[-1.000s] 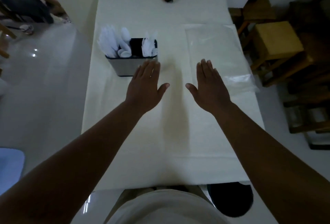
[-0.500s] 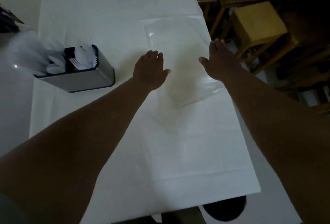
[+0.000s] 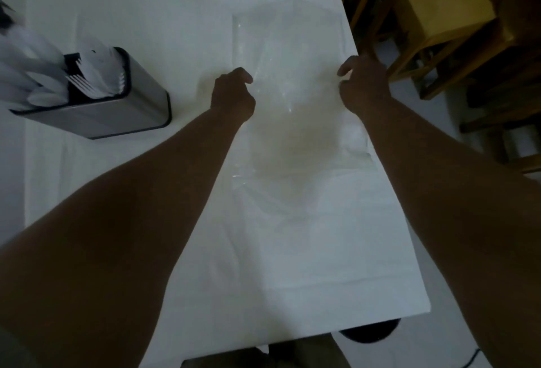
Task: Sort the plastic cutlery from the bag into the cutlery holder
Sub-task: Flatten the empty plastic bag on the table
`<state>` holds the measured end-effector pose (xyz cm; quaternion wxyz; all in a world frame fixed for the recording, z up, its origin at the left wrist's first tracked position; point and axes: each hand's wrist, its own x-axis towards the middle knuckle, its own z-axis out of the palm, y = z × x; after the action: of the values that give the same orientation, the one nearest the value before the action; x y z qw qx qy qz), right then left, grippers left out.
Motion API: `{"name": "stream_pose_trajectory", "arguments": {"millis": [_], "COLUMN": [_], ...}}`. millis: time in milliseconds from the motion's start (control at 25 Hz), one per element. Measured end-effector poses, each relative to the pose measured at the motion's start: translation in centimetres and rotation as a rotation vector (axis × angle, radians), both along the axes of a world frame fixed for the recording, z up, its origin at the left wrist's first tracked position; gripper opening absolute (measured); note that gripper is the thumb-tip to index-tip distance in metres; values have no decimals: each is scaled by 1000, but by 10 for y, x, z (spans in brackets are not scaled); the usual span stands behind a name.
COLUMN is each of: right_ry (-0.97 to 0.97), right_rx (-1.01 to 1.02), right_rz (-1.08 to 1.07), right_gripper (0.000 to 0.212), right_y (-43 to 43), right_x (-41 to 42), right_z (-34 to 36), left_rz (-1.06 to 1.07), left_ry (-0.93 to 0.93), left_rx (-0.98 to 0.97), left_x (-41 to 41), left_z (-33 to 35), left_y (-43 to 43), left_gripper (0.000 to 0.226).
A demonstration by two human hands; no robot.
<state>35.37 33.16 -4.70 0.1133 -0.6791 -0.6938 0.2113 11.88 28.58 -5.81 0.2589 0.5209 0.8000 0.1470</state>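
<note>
Left hand (image 3: 232,90) curled, pinching left edge of clear bag (image 3: 288,54); right hand (image 3: 363,82) curled on its right edge (grip itself unclear). Bag flat between hands on white table (image 3: 175,1). Cutlery holder (image 3: 117,109), holding white cutlery (image 3: 87,74), well left.

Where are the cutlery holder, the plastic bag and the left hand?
cutlery holder (image 3: 123,115), head view, its steel front wall.
plastic bag (image 3: 288,45), head view, its flat middle.
left hand (image 3: 232,93), head view, back of the hand.
</note>
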Motion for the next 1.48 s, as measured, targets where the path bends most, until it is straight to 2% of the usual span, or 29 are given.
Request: {"name": "stream_pose_trajectory", "arguments": {"millis": [160,320,400,480,520,560,640,720,760,920,1000,1080,1160,1240,1320,1360,1400,1480], "right_ry": [290,426,442,361,291,219,97,91,151,442,478,386,271,150,-57,-210,-343,-394], "right_rx": [-169,-182,-226,-268,-241,-168,78,252,258,111,111,110,67,-13,-10,61,148,252], "right_rz": [-143,-117,-30,127,205,273,364,349,302,70,-5,-54,-59,9,99,149,217,407], "right_gripper": [20,26,44,70,76,73,44,23,21,7,7,9,19,30,42,47,49,47], "right_y": [-45,-111,-132,-146,-152,-157,-165,-170,-172,-179,-181,-184,-190,-204,-222,-230,-236,-245], "right_x": [16,18,15,10,8,5,1,-2,-5,-22,-32,-38,-38,-35,-32,-30,-29,-29], "right_z": [10,13,22,34,40,44,49,56,63,98,100,88,61,33,13,7,4,0], "left_rz": [1,37,4,-59,-77,-98,-170,-197,-185,-13,75,129,162,164,22,-74,-170,-326], "left_ry": [-215,-424,-468,-389,-333,-265,-74,-7,-50,-439,-413,-357,-334,-325,-201,-125,-52,129], "left_rx": [-71,-49,-61,-68,-58,-29,79,176,186,208,248,252,168,65,16,10,-4,-76], "left_x": [-28,-58,-70,-84,-89,-95,-104,-111,-114,-109,-100,-91,-92,-94,-96,-97,-98,-96], "left_z": [6,18,31,44,49,55,66,77,83,105,108,103,83,57,33,24,17,8], "left_y": [-51,-116,-138,-155,-160,-166,-175,-180,-183,-186,-186,-191,-202,-218,-232,-237,-241,-249], "left_gripper": [32,32,47,57,56,49,30,21,19,9,3,17,30,29,16,15,24,56]}}
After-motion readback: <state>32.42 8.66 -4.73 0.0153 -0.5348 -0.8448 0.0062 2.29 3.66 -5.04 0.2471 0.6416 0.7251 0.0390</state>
